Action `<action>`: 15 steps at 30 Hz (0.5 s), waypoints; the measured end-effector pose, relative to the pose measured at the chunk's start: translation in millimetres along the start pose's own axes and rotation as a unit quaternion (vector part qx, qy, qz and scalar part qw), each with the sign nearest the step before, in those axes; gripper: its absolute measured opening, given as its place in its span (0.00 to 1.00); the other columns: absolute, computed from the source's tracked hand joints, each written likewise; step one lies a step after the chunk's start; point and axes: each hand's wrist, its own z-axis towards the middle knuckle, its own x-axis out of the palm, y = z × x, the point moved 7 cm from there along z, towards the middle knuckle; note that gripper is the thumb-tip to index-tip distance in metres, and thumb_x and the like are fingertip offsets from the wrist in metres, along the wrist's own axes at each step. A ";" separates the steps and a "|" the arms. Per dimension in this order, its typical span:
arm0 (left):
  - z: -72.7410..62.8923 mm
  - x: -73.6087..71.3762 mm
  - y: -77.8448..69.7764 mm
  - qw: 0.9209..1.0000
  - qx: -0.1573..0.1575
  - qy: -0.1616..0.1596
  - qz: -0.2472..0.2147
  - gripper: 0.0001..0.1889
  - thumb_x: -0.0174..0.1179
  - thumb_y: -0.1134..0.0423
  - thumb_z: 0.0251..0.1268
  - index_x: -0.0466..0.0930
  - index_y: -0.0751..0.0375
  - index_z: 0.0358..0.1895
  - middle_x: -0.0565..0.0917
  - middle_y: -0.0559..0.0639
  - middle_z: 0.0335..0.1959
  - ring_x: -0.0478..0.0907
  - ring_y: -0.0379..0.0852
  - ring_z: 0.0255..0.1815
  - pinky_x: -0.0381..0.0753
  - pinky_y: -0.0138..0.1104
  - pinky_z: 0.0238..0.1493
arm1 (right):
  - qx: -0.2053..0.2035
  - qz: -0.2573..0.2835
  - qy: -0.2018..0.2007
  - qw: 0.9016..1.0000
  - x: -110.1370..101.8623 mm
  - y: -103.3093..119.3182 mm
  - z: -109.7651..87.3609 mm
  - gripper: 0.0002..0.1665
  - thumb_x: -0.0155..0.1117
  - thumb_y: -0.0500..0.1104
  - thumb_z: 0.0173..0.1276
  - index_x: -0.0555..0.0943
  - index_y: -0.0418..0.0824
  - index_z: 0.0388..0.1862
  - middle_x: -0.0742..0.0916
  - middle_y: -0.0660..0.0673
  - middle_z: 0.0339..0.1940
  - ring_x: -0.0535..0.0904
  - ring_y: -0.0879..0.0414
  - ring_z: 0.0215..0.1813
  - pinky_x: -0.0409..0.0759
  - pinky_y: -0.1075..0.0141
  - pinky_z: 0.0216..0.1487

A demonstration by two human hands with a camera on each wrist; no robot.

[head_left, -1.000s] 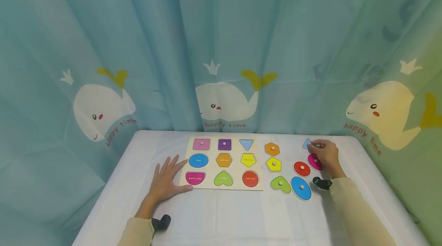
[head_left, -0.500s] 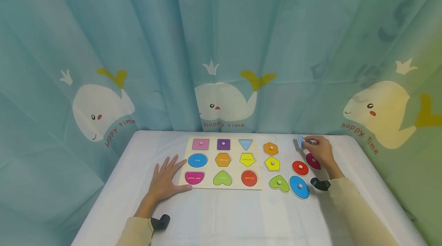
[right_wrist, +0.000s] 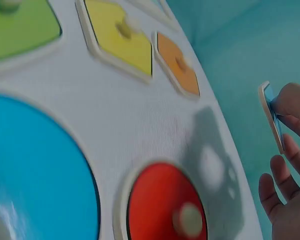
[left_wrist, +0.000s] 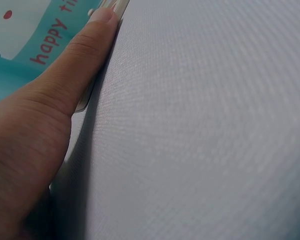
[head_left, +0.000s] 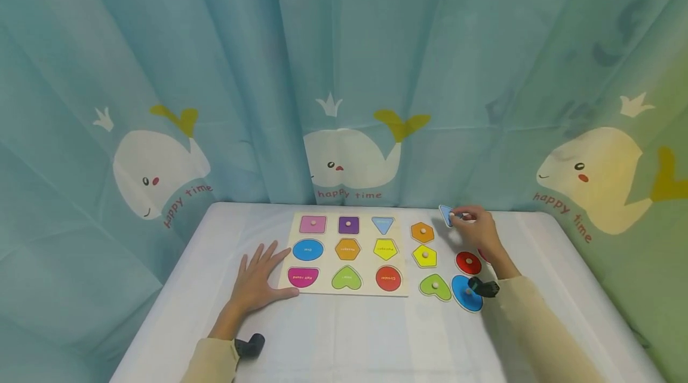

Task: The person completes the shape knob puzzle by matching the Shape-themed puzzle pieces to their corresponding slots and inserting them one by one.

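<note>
My right hand (head_left: 477, 230) pinches the light blue triangle puzzle piece (head_left: 445, 214) and holds it up near the table's far edge. In the right wrist view that triangle (right_wrist: 271, 115) shows edge-on between thumb and fingers, above the cloth. My left hand (head_left: 257, 281) lies with spread fingers along the left edge of the cream puzzle board (head_left: 371, 288); its thumb (left_wrist: 92, 42) touches the board's near corner. On the board, a pink rectangle piece (head_left: 313, 224) and a purple square piece (head_left: 349, 224) with knobs sit in the far row. Printed shapes fill the other spots, among them a light blue triangle (head_left: 383, 224).
Right of the board lie knobbed pieces: an orange hexagon (head_left: 419, 235), a yellow pentagon (head_left: 421, 260), a green heart (head_left: 430, 289), a red circle (head_left: 469, 264) and a blue oval (head_left: 464, 302). A magenta piece (head_left: 485, 254) is mostly behind my right wrist. A curtain (head_left: 344, 72) hangs behind the white-covered table (head_left: 344, 341).
My right hand has lifted the light blue triangle from the table's far right and carried it left, toward the orange hexagon. The left hand stays in place at the board.
</note>
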 end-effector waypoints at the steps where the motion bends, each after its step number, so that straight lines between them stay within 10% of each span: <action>1: 0.4 0.5 0.3 1.000 0.000 0.002 -0.002 0.53 0.75 0.34 0.44 0.69 0.51 0.77 0.59 0.62 0.81 0.46 0.69 0.82 0.37 0.71 0.75 | -0.002 0.002 0.000 1.000 2.2 2.5 -0.7 0.20 0.65 0.46 0.74 0.84 0.34 0.58 0.75 0.30 0.67 0.70 0.33 0.65 0.73 0.38 0.65; 15: 0.1 0.9 0.7 1.000 0.002 -0.006 -0.005 0.53 0.75 0.34 0.44 0.69 0.51 0.76 0.60 0.62 0.81 0.46 0.69 0.82 0.38 0.72 0.74 | -0.065 0.026 0.020 0.997 40.7 46.5 5.9 0.14 0.69 0.42 0.70 0.87 0.34 0.50 0.79 0.32 0.60 0.73 0.37 0.58 0.77 0.44 0.60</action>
